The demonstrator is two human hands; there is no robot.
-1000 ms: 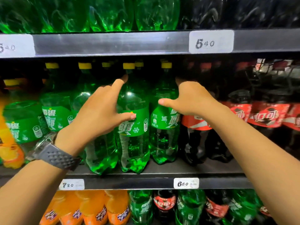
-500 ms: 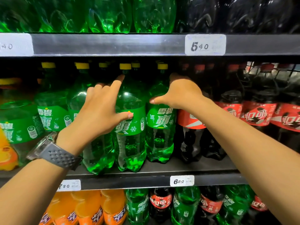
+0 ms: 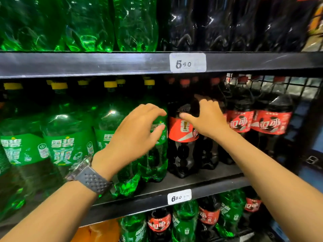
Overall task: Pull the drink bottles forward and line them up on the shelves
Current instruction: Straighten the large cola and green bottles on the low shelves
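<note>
Right hand point(image 3: 208, 117) hooks its fingers over the shoulder of a dark cola bottle point(image 3: 183, 137); left hand point(image 3: 138, 131) hovers spread and empty by the green Sprite bottle point(image 3: 155, 154) beside it. Slick, curved plastic: a hard tug could tip the cola off the shelf edge point(image 3: 157, 199) below both wrists

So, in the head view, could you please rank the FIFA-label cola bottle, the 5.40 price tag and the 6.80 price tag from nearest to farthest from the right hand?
1. FIFA-label cola bottle: under the right hand, its thumb at the label.
2. 5.40 price tag: on the shelf edge above the hand.
3. 6.80 price tag: on the shelf edge below, farthest.
</note>
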